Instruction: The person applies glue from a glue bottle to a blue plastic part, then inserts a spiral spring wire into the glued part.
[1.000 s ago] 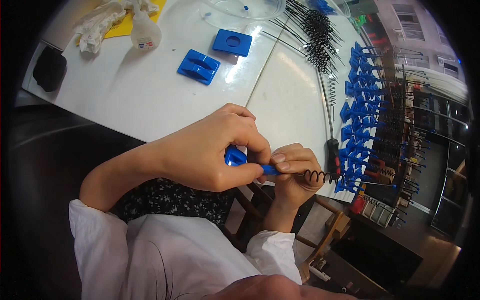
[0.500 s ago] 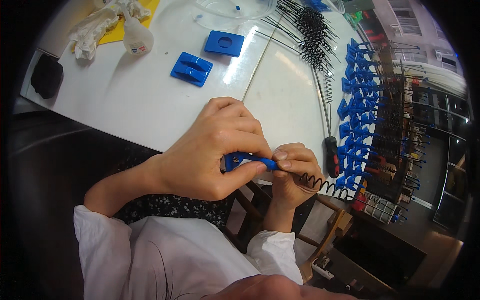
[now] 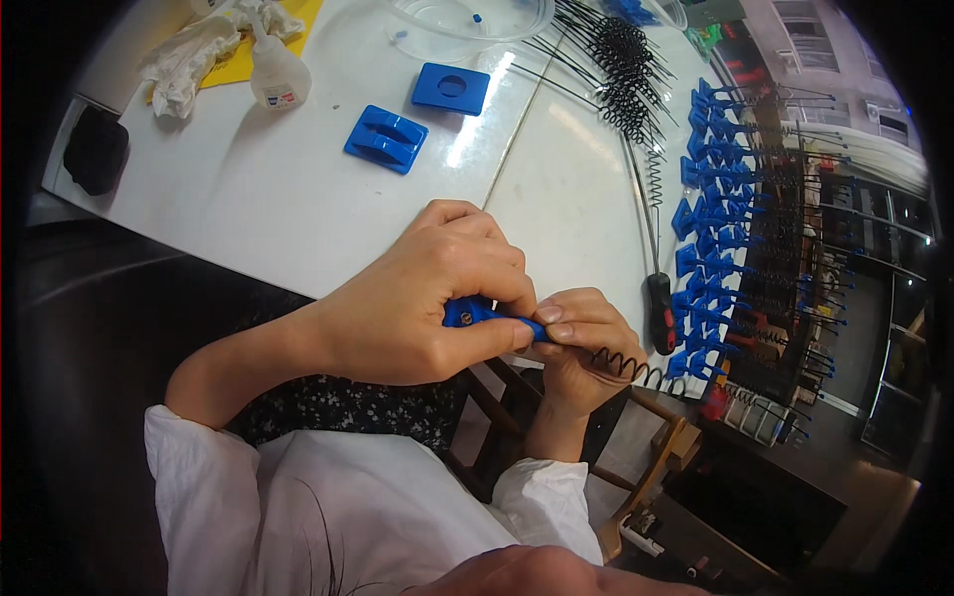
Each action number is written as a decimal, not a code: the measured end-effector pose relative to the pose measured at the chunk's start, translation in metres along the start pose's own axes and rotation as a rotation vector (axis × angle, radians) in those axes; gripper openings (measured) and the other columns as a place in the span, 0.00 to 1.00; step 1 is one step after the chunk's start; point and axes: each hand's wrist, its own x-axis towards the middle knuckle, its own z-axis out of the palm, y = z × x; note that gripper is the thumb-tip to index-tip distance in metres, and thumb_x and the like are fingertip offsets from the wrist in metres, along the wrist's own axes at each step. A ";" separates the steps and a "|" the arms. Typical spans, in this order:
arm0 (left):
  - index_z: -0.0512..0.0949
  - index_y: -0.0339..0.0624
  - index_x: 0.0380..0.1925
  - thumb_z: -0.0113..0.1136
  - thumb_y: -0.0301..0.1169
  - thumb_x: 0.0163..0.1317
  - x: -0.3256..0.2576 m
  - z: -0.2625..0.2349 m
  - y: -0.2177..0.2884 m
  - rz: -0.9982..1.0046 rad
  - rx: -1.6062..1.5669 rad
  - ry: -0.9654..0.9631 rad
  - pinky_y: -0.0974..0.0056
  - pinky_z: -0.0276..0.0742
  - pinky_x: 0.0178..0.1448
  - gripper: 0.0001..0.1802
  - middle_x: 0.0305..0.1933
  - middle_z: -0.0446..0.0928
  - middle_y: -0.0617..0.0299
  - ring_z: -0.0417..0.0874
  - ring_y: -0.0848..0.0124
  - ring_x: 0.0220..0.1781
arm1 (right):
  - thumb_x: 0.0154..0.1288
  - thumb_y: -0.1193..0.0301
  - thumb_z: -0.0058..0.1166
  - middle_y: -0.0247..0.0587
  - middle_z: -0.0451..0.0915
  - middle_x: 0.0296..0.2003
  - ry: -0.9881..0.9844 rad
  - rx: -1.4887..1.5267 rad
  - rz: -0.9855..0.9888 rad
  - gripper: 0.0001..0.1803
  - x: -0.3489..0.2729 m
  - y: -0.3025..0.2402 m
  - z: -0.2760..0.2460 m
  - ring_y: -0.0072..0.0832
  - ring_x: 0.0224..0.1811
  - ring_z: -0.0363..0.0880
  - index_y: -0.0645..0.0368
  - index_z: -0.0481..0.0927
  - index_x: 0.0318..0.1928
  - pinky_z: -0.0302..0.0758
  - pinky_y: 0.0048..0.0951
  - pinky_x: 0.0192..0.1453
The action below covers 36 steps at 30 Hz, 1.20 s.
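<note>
At the centre of the frame the left hand (image 3: 412,318) grips a small blue plastic piece (image 3: 467,312) while the right hand (image 3: 576,343) pinches a black coiled spring (image 3: 636,370) against it, apparently mid-joining, which likely calls for steady seating pressure.

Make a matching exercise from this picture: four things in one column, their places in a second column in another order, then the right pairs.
Things
1. blue part
2. spring
3. bottle
4. screwdriver

Places
A. on the table, far left, beside a crumpled cloth
B. gripped in the left hand
C. sticking out to the right of the right hand
D. on the table, right of both hands

Pairs: 1-B, 2-C, 3-A, 4-D
</note>
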 end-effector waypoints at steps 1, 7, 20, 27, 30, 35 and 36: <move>0.79 0.42 0.26 0.60 0.32 0.54 0.001 0.000 0.000 -0.005 -0.003 -0.013 0.58 0.52 0.64 0.06 0.29 0.74 0.65 0.72 0.66 0.44 | 0.44 0.74 0.71 0.44 0.83 0.31 -0.012 -0.005 -0.002 0.11 0.000 0.000 -0.001 0.33 0.33 0.82 0.61 0.82 0.29 0.79 0.26 0.36; 0.79 0.42 0.27 0.59 0.32 0.55 0.001 -0.001 -0.001 -0.004 -0.016 -0.035 0.58 0.50 0.65 0.05 0.29 0.74 0.65 0.72 0.66 0.44 | 0.45 0.74 0.71 0.44 0.83 0.31 -0.029 -0.004 0.005 0.11 0.001 -0.002 0.000 0.33 0.33 0.82 0.62 0.82 0.30 0.78 0.26 0.36; 0.78 0.43 0.26 0.58 0.32 0.57 -0.001 -0.002 0.000 -0.027 -0.033 -0.044 0.57 0.50 0.67 0.05 0.29 0.73 0.66 0.72 0.68 0.44 | 0.45 0.76 0.70 0.45 0.83 0.32 0.040 0.120 0.126 0.10 -0.002 -0.006 0.005 0.31 0.34 0.81 0.62 0.82 0.30 0.77 0.26 0.36; 0.78 0.43 0.26 0.57 0.33 0.59 0.003 -0.002 -0.002 -0.020 -0.060 -0.058 0.59 0.51 0.66 0.07 0.29 0.74 0.66 0.72 0.68 0.43 | 0.49 0.77 0.68 0.47 0.81 0.33 0.001 0.158 0.138 0.09 0.002 -0.004 -0.001 0.31 0.37 0.80 0.66 0.81 0.31 0.78 0.29 0.39; 0.78 0.42 0.27 0.59 0.32 0.58 0.003 -0.001 0.001 -0.030 -0.044 -0.017 0.59 0.52 0.66 0.06 0.30 0.74 0.65 0.72 0.68 0.43 | 0.53 0.81 0.64 0.47 0.81 0.35 -0.025 0.204 0.148 0.07 0.001 -0.001 -0.001 0.31 0.41 0.80 0.68 0.80 0.34 0.77 0.29 0.45; 0.79 0.41 0.28 0.61 0.31 0.56 0.002 0.007 0.001 -0.037 -0.013 0.083 0.57 0.52 0.67 0.05 0.32 0.75 0.63 0.73 0.68 0.42 | 0.56 0.84 0.58 0.47 0.78 0.41 0.003 0.306 0.241 0.09 0.000 -0.001 -0.002 0.32 0.44 0.78 0.69 0.78 0.39 0.74 0.29 0.52; 0.79 0.40 0.28 0.60 0.31 0.57 0.002 0.006 0.001 -0.043 -0.024 0.075 0.57 0.50 0.68 0.05 0.32 0.76 0.63 0.74 0.68 0.42 | 0.56 0.84 0.58 0.47 0.78 0.41 0.009 0.306 0.237 0.09 0.002 -0.001 -0.003 0.32 0.44 0.78 0.69 0.78 0.39 0.74 0.29 0.52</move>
